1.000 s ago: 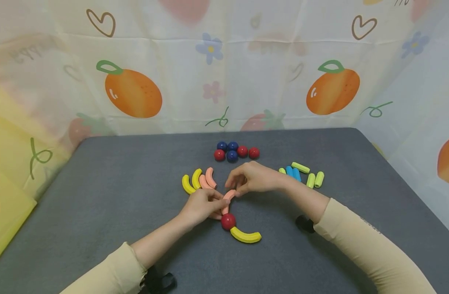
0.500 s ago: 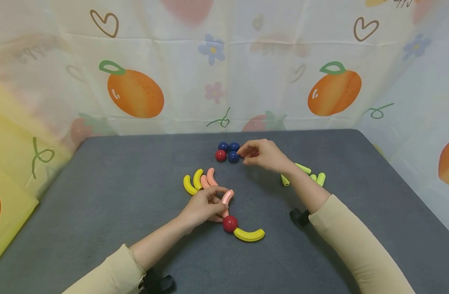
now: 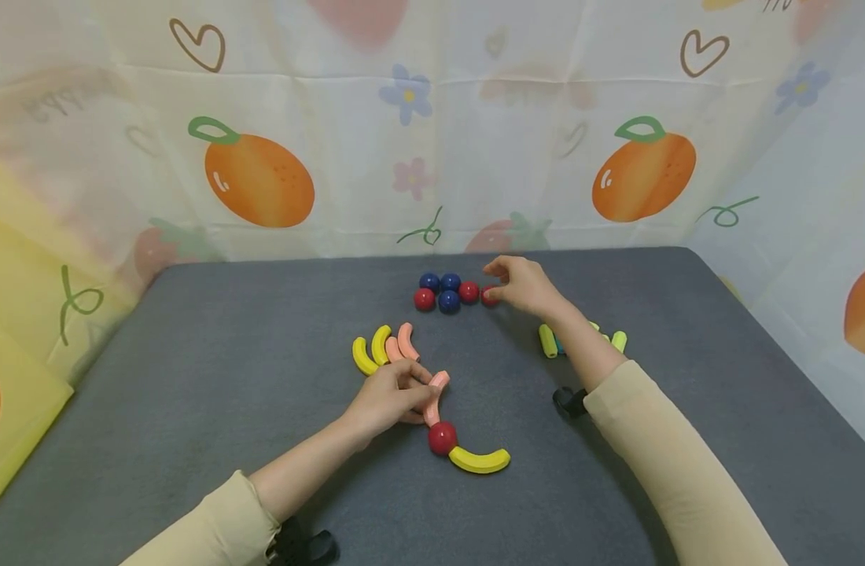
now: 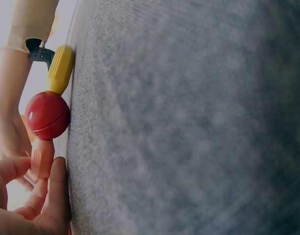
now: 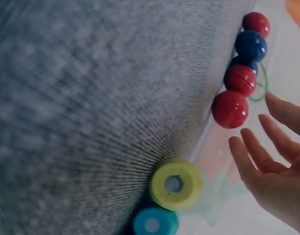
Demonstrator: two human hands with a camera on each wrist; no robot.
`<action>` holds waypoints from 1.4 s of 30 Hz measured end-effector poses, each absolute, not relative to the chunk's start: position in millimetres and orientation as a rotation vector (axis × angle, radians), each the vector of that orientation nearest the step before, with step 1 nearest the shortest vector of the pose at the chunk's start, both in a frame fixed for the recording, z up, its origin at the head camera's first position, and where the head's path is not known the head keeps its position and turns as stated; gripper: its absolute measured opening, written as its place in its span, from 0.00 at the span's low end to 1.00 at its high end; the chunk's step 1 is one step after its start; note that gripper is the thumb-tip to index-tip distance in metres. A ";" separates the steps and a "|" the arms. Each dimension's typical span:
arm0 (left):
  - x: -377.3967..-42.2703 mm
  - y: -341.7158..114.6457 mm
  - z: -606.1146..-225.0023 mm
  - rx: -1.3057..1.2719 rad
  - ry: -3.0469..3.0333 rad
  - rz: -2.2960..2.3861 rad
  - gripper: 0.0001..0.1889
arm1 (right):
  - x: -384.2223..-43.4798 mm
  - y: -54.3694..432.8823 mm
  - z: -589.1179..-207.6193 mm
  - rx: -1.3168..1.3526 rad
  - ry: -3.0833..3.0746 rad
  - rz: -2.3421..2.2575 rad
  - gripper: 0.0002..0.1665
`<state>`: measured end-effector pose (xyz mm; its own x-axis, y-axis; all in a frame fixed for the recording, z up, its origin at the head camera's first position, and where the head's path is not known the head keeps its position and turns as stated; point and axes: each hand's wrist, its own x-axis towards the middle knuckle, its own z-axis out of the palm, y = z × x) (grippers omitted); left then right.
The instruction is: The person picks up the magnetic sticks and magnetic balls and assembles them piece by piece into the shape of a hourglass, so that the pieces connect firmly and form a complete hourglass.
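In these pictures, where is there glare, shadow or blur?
Head: a soft shadow beside the right sleeve; left wrist: a bright highlight on the lone red ball, tabletop blurred and darker toward the right edge; right wrist: glare spots on the nearest red ball, tabletop blurred at left.

You have four red balls (image 3: 443, 439), three dark-blue balls (image 3: 449, 302), three yellow curved pieces (image 3: 480, 461) and three pink curved pieces (image 3: 407, 343) in view, plus at least three lime rods (image 3: 548, 341) and one light-blue rod (image 5: 155, 222), these rods partly hidden.
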<state>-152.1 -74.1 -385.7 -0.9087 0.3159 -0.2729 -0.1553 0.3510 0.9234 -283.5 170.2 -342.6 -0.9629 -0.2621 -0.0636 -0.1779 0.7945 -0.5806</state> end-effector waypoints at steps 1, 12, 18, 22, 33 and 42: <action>-151.9 -74.4 -385.2 0.147 2.223 1.571 0.15 | -284.4 170.2 -343.8 -0.357 2.840 -0.867 0.27; -150.5 -75.2 -384.4 0.148 2.202 1.557 0.17 | -287.5 167.6 -353.1 -0.450 2.843 -0.725 0.28; -151.3 -76.8 -383.5 0.146 2.172 1.569 0.17 | -286.6 166.7 -355.0 -0.460 2.874 -0.694 0.25; -152.0 -76.7 -383.8 0.133 2.176 1.565 0.17 | -286.0 166.1 -354.7 -0.445 2.885 -0.674 0.22; -153.3 -75.5 -383.9 0.106 2.213 1.548 0.12 | -284.9 172.1 -350.0 -0.406 2.892 -0.761 0.20; -155.3 -76.1 -384.0 0.102 2.197 1.539 0.12 | -275.4 177.9 -336.9 -0.404 2.870 -0.874 0.23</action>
